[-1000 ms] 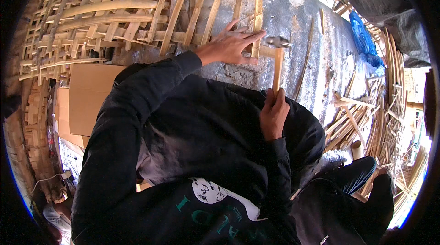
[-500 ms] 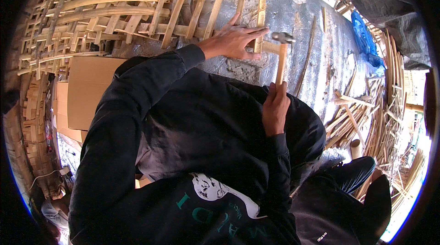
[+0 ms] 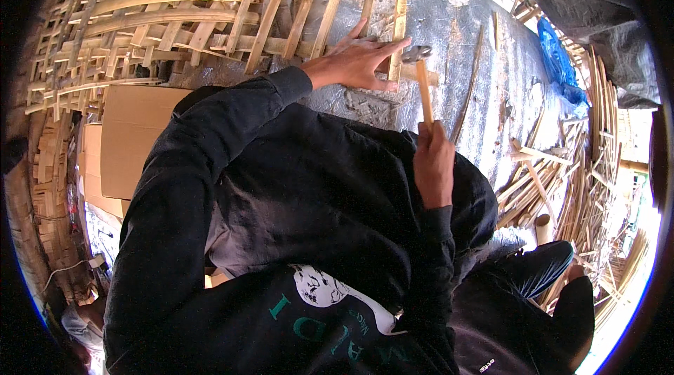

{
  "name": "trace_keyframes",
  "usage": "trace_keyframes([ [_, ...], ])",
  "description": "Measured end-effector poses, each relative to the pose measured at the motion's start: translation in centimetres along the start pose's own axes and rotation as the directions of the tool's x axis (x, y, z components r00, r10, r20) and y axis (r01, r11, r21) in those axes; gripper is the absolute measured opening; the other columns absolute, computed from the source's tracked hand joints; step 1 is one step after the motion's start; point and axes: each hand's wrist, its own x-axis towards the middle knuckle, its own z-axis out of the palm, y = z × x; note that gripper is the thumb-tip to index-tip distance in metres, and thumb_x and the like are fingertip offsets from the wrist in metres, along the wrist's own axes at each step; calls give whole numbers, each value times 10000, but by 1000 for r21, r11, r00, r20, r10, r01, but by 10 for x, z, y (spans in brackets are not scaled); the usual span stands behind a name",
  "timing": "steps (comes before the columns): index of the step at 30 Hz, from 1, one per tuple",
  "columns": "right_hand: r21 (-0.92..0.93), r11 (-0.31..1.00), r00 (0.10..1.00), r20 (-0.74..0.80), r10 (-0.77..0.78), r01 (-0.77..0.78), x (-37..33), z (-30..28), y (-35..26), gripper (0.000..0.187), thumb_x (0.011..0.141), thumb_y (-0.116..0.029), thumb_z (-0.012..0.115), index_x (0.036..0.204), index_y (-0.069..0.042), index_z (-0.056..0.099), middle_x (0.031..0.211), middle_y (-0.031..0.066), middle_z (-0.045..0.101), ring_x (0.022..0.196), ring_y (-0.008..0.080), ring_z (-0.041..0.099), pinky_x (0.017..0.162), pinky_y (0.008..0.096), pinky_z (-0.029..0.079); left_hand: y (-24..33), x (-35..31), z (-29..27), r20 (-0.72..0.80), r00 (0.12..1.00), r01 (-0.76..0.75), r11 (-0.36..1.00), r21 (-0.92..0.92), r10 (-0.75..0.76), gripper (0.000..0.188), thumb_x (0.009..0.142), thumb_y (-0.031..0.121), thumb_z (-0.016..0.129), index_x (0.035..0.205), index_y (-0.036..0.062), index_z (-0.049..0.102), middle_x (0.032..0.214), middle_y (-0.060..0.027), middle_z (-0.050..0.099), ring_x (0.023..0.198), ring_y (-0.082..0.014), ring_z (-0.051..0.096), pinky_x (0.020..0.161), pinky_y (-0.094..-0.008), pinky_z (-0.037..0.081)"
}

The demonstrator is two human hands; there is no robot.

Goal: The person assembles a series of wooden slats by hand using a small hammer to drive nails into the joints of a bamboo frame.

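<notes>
My right hand (image 3: 435, 164) grips the wooden handle of a hammer (image 3: 425, 94). The metal head is up beside an upright bamboo strip (image 3: 400, 6); I cannot tell whether they touch. My left hand (image 3: 357, 64) lies with fingers spread over the frame, thumb and forefinger tips reaching that same strip. Beneath runs a short bamboo crosspiece (image 3: 425, 76), its end showing right of the strip. Further left, several more strips make up a woven bamboo lattice (image 3: 168, 6). Whatever the hammer head faces is too small to make out.
A grey metallic sheet (image 3: 484, 94) spreads under the work. Cardboard boxes (image 3: 137, 140) stand at left. Loose bamboo strips (image 3: 562, 171) lie piled at right, below a blue plastic bag (image 3: 558, 59). Another person in dark clothing (image 3: 519, 312) sits at lower right.
The hammer head has swung left to the upright strip, its handle now tilting left. My right hand has shifted slightly right. My left hand stays in place.
</notes>
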Motion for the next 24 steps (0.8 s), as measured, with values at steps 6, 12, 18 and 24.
trace_keyframes([
  [6,67,997,997,-66,-30,34,16,-18,-10,231,1082,-196,546,1012,17,491,758,335,594,738,574,574,600,601,428,4,2,-8,45,999,6,1000,-5,-6,1040,923,758,517,1686,215,65,1557,-168,513,1409,-364,523,1272,-636,-19],
  [12,-124,991,995,91,-47,58,31,-43,-11,252,1085,-225,541,1054,24,515,766,342,612,762,573,596,608,607,433,3,-1,-8,41,999,27,998,-50,-25,1075,910,750,554,1685,208,45,1569,-181,496,1409,-372,520,1276,-617,-17],
  [18,-112,990,996,49,-78,83,18,-21,11,220,1088,-201,528,1085,18,506,792,346,625,777,577,602,628,612,440,8,6,-11,162,984,66,998,15,-68,1099,918,733,558,1679,163,8,1580,-175,484,1360,-389,565,1275,-624,-10],
  [24,-56,996,997,-30,-65,63,22,-32,-7,224,1090,-203,520,1062,18,506,771,344,610,765,583,588,604,618,428,4,1,-10,74,997,20,999,-31,-18,1071,925,712,562,1678,160,37,1557,-182,510,1334,-400,585,1273,-628,-22],
])
